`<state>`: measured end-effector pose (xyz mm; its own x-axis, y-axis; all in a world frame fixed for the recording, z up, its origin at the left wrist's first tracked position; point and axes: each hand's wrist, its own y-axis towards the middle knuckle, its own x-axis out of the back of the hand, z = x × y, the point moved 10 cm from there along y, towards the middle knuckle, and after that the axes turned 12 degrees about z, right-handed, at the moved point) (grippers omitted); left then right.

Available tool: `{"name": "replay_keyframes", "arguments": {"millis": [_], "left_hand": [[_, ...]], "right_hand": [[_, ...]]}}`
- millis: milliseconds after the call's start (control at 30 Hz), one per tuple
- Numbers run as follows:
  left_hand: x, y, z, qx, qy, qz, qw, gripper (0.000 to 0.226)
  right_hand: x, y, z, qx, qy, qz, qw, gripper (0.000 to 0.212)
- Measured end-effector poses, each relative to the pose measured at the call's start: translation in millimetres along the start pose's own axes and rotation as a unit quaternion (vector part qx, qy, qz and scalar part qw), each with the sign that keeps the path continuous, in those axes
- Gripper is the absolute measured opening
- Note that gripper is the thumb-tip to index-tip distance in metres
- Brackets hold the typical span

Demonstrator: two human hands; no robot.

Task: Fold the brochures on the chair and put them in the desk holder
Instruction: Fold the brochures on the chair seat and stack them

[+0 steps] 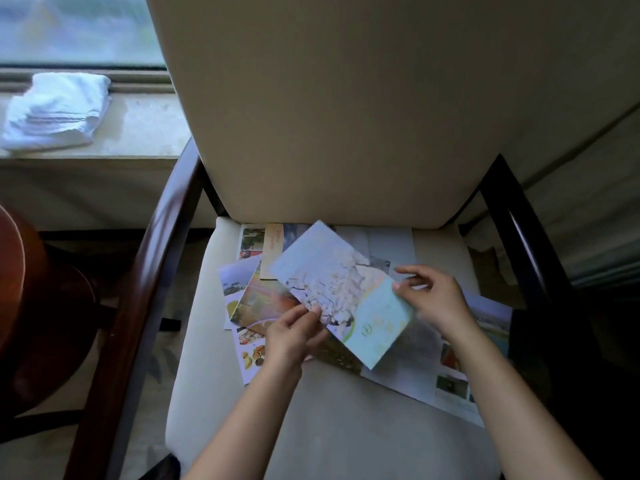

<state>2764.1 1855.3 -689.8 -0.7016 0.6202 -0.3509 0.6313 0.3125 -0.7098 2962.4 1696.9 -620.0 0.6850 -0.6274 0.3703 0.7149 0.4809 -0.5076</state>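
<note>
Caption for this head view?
Both hands hold a blossom-print brochure above others spread on a chair seat.

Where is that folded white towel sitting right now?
The white towel lies on the windowsill at upper left, left of the chair's backrest.

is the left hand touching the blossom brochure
Touching: the head view shows the left hand pinching the blossom brochure's lower edge, thumb on top.
</note>
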Motion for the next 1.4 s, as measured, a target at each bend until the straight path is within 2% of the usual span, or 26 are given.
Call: {"name": "replay_keyframes", "arguments": {"millis": [67,133,167,233,300,400,533,600,700,733,800,867,967,1033,1133,1200,1267,1400], "left_hand": [[7,9,-2,-0.003,-0.089,-0.043,0.995,0.019],[12,21,-3,-0.006,-0.150,-0.088,0.985,0.036],[11,26,-5,-0.008,-0.168,-0.102,0.981,0.037],[3,39,-9,-0.005,-0.187,-0.109,0.976,0.027],[-5,52,-10,0.011,-0.169,-0.102,0.980,0.020],[-11,67,-6,0.064,-0.057,-0.080,0.993,0.030],[2,72,-19,0.069,0.158,-0.067,0.983,0.018],[9,70,-32,0.035,0.270,-0.065,0.960,0.019],[15,54,-48,-0.024,0.381,-0.078,0.921,0.019],[19,46,-49,-0.036,0.382,-0.093,0.919,0.018],[33,31,-39,-0.032,0.293,-0.119,0.948,0.021],[44,12,-18,-0.003,0.173,-0.131,0.976,0.021],[57,-14,5,0.020,0.159,-0.155,0.975,0.019],[69,-31,2,0.008,0.260,-0.198,0.945,0.015],[78,-53,-17,-0.056,0.403,-0.252,0.878,0.028],[82,-60,-25,-0.081,0.469,-0.250,0.843,0.047],[91,-60,-27,-0.073,0.517,-0.240,0.818,0.065],[96,-53,-25,-0.043,0.596,-0.197,0.777,0.086]], "right_hand": [[1,12,-7,-0.040,0.075,-0.035,0.996,0.039],[-12,20,-20,-0.077,0.152,-0.031,0.985,0.054],[-19,23,-21,-0.075,0.151,-0.021,0.985,0.059],[-37,29,-15,-0.040,0.113,0.012,0.993,0.064],[-59,33,-10,-0.011,0.055,0.051,0.997,0.065],[-82,37,-10,0.026,-0.116,0.083,0.989,0.065],[-114,38,-21,0.065,-0.374,0.158,0.912,0.066],[-114,42,-23,0.064,-0.411,0.152,0.897,0.066],[-110,32,-16,0.085,-0.388,0.105,0.912,0.064],[-109,22,-13,0.101,-0.380,0.079,0.916,0.066],[-119,-6,-15,0.128,-0.384,0.065,0.912,0.074],[-140,-31,-34,0.122,-0.433,0.111,0.886,0.087],[-154,-52,-64,0.080,-0.499,0.155,0.849,0.091],[-155,-63,-60,0.102,-0.525,0.146,0.832,0.086],[-156,-80,-54,0.141,-0.526,0.105,0.832,0.073],[-162,-96,-63,0.147,-0.530,0.109,0.828,0.071],[-167,-114,-74,0.160,-0.538,0.113,0.820,0.071],[-174,-147,-95,0.172,-0.550,0.140,0.805,0.072]]}}
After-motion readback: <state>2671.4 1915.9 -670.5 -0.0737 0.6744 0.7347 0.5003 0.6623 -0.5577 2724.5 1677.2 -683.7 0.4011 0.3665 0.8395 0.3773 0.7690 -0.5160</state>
